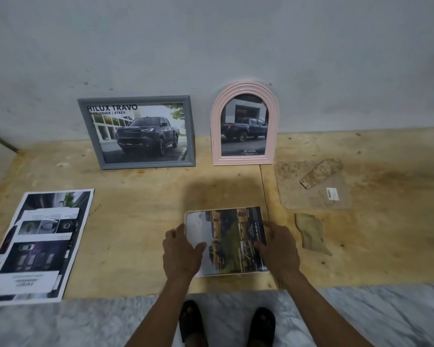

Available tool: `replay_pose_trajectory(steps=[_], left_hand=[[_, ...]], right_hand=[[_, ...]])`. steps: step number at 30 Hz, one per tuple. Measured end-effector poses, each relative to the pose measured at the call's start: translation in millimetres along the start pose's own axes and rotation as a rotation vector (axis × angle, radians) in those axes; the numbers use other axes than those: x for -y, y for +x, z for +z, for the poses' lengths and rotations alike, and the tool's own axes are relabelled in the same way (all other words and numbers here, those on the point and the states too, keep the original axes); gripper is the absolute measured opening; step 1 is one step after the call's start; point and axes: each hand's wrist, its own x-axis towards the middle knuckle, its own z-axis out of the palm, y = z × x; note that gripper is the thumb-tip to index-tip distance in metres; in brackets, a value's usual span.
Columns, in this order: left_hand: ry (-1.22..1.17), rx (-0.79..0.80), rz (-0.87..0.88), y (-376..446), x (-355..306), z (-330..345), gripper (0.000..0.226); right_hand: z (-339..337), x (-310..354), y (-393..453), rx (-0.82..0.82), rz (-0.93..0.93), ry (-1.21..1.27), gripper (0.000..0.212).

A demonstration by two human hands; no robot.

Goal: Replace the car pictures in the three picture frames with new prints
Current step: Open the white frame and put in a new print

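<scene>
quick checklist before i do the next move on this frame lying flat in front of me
1. Both hands on the white frame: left hand and right hand hold its sides. ok
2. White frame flat on the wooden board: ok
3. Print seated squarely in it: cannot tell
4. Grey frame and pink arched frame leaning upright against the wall, out of the way: ok
5. Spare prints within reach at left: ok

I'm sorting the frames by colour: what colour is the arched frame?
The arched frame is pale pink; the head view, the only one, shows it standing against the wall.
</scene>
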Motion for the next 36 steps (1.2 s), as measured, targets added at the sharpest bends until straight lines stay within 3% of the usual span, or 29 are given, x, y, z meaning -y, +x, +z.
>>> replay_pose_trajectory(steps=[8, 12, 26, 36], left_hand=[[0.0, 0.024, 0.04, -4.4, -1.9, 3.9, 0.091], [0.068, 0.044, 0.072, -3.9, -1.2, 2.5, 0.083], [0.087, 0.055, 0.173, 6.9, 5.4, 0.2, 0.084], [0.1, 0.16, 0.246, 9.6, 15.2, -9.3, 0.089]], right_hand=[[10.6, -8.7, -15.0, 0.061, -0.088, -0.152, 0.055], [10.7, -8.2, -18.4, 0.076, -0.114, -0.186, 0.056], [23.9, -4.2, -17.5, 0.024, -0.084, -0.101, 0.061], [18.7, 7.1, -25.8, 0.036, -0.048, -0.093, 0.058]])
